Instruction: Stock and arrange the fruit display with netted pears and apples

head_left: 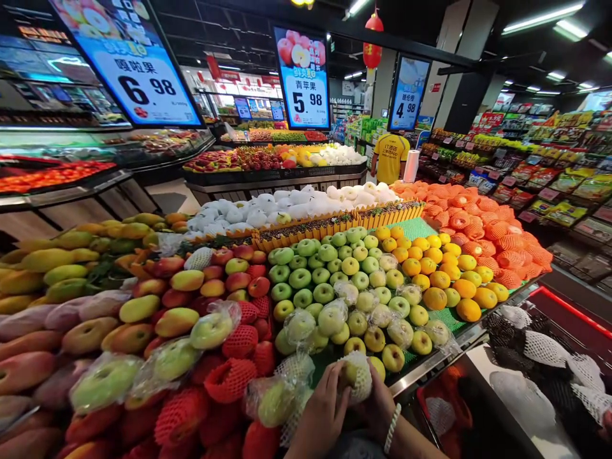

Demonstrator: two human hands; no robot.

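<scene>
At the bottom middle I hold a greenish apple (350,372) partly covered by a white foam net (363,382). My left hand (321,403) grips its left side with bent fingers. On the other side my right hand (381,394) closes around the netted part, its fingers partly hidden; a beaded bracelet is on that wrist. Just beyond lie loose green apples (299,278), some in clear plastic wrap. Left of my hands, a wrapped green apple (273,403) rests near red foam nets (230,380).
Red-yellow apples (184,322) fill the left side, and oranges (435,298) lie on the right before orange-netted fruit (488,236). A metal edge (421,371) borders the display. Black and white foam nets (545,354) are piled at right. A person in a yellow shirt (391,159) stands beyond.
</scene>
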